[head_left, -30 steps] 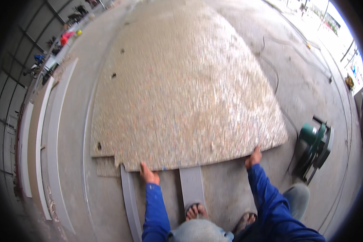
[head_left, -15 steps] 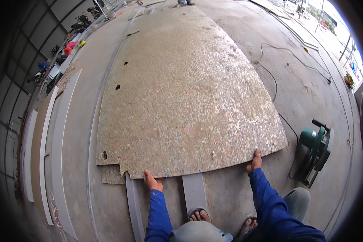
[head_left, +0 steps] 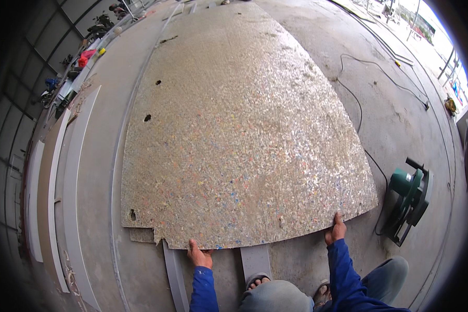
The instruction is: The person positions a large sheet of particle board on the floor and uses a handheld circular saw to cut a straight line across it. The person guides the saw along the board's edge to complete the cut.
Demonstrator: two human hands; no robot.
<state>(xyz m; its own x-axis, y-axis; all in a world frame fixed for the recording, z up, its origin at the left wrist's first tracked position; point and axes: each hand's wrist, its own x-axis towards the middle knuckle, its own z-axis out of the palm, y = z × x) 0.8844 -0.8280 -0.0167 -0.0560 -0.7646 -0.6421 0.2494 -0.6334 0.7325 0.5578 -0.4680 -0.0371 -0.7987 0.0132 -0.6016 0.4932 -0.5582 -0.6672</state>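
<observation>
A large speckled board (head_left: 234,140), pressed from flecks of many colours, stretches from my hands far across the floor. Its near left corner is notched, and several dark holes run along its left side. My left hand (head_left: 198,256) is closed on the near edge, thumb on top and fingers underneath. Farther right, my right hand (head_left: 337,231) grips the same edge in the same way. Two grey strips (head_left: 255,260) come out from beneath the board toward my feet. A small piece of similar board (head_left: 142,235) shows under the notch.
A green cut-off saw (head_left: 408,187) stands on the floor to the right, its cable (head_left: 359,101) running away from it. Long pale panels (head_left: 78,182) lie at the left. A person's foot (head_left: 225,2) shows at the board's far end. Clutter lines the left wall.
The board's near edge has come closer to me and lower in view, with both hands still holding it. My knees look more bent.
</observation>
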